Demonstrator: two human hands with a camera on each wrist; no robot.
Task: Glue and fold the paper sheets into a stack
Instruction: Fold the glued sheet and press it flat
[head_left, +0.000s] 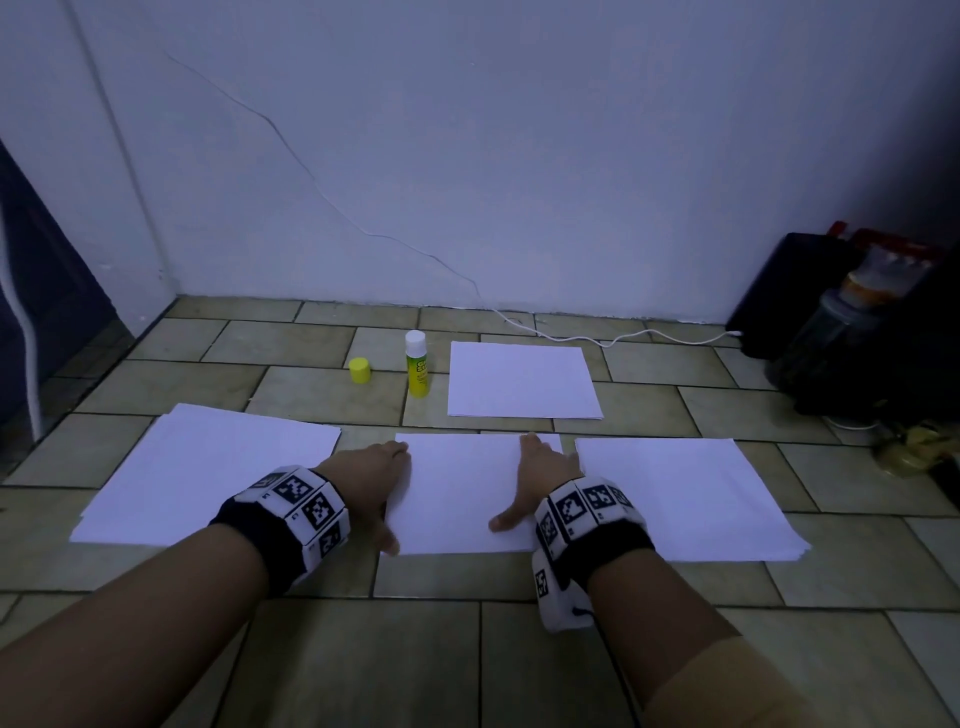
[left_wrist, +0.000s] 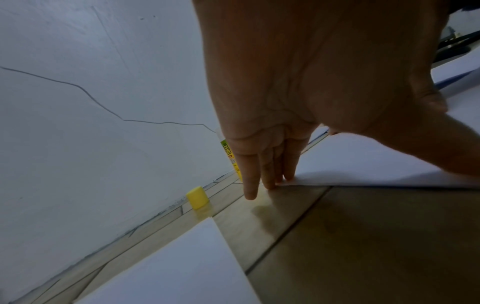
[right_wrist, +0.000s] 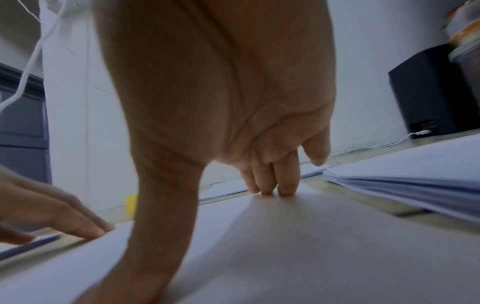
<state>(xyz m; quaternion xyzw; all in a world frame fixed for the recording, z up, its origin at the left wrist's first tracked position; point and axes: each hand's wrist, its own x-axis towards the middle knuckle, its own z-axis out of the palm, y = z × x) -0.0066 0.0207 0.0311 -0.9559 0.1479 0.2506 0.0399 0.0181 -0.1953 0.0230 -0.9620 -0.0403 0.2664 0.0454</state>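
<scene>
On the tiled floor, the left hand and right hand lie flat with straight fingers on the middle sheet, grasping nothing. The left wrist view shows fingertips at the sheet's far left corner; the right wrist view shows layered edges in the right pile. The glue stick and cap stand beyond.

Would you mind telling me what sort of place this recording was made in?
Most likely the floor of a home room, in a corner. The paper sheet lies on a tiled floor beside a plain white wall, with a white charging cable running to dark household items.
</scene>
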